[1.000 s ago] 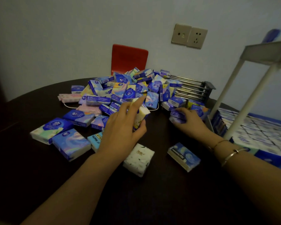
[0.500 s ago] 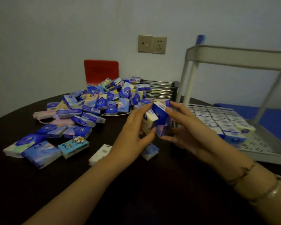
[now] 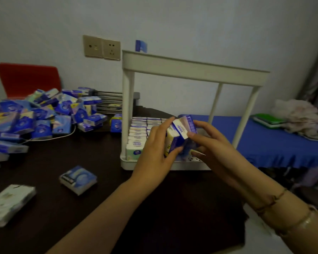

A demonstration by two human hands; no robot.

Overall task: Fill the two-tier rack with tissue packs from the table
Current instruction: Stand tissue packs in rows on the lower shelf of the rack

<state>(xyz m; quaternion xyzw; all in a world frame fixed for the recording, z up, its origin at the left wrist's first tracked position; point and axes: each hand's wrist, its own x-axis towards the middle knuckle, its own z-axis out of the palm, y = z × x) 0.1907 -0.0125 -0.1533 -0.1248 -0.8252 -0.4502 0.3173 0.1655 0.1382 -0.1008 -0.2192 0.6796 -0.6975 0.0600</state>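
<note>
A white two-tier rack [image 3: 195,69] stands at the dark table's right edge. Its lower tier holds rows of tissue packs [image 3: 138,132] standing on edge. Both hands hold a small bundle of tissue packs [image 3: 178,135] just in front of the lower tier. My left hand [image 3: 154,154] grips the bundle from the left, my right hand [image 3: 209,145] from the right. A big heap of blue tissue packs [image 3: 44,114] lies at the table's back left. One blue pack [image 3: 141,45] pokes up from the top tier.
Two loose packs lie near the front: a blue one [image 3: 78,179] and a white one [image 3: 9,203]. A red chair back [image 3: 28,79] and a metal rack [image 3: 110,101] stand behind the heap. A blue-covered bed [image 3: 283,140] is to the right.
Both hands picked packs off the table, brought them together into one bundle and carried it right to the rack's lower tier. The view swung right.
</note>
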